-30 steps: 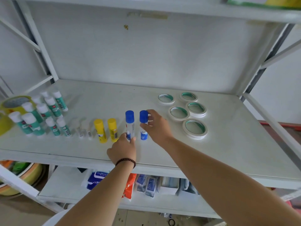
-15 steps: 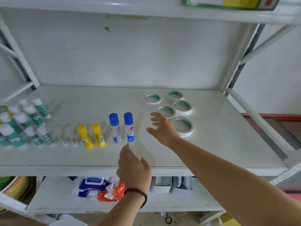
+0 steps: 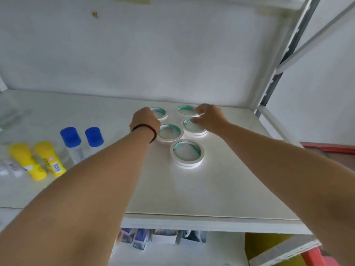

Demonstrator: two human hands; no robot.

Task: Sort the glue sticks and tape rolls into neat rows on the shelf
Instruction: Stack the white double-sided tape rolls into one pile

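Note:
Several white tape rolls with green cores lie flat in a cluster at the back right of the white shelf (image 3: pixel 192 198). My left hand (image 3: pixel 146 120) is curled over the near rim of the back-left tape roll (image 3: pixel 160 112); its fingertips are hidden. My right hand (image 3: pixel 210 117) pinches the far rim of the right-middle tape roll (image 3: pixel 194 128), just beside the back-right roll (image 3: pixel 185 110). Two more rolls, one in the middle (image 3: pixel 170 132) and the nearest one (image 3: pixel 187 153), lie untouched. Two blue-capped glue sticks (image 3: pixel 71 138) and two yellow glue sticks (image 3: pixel 25 158) stand in a row on the left.
Small pale sticks (image 3: pixel 9 167) stand blurred at the far left edge. The shelf's metal upright (image 3: pixel 276 77) rises at the right. Below, a lower shelf holds small boxes (image 3: pixel 142 239), and yellow and red items (image 3: pixel 269 244) sit at the bottom right.
Both hands have left the blue glue sticks and moved right and back onto the tape rolls. My view has swung right, so the green glue sticks are out of frame.

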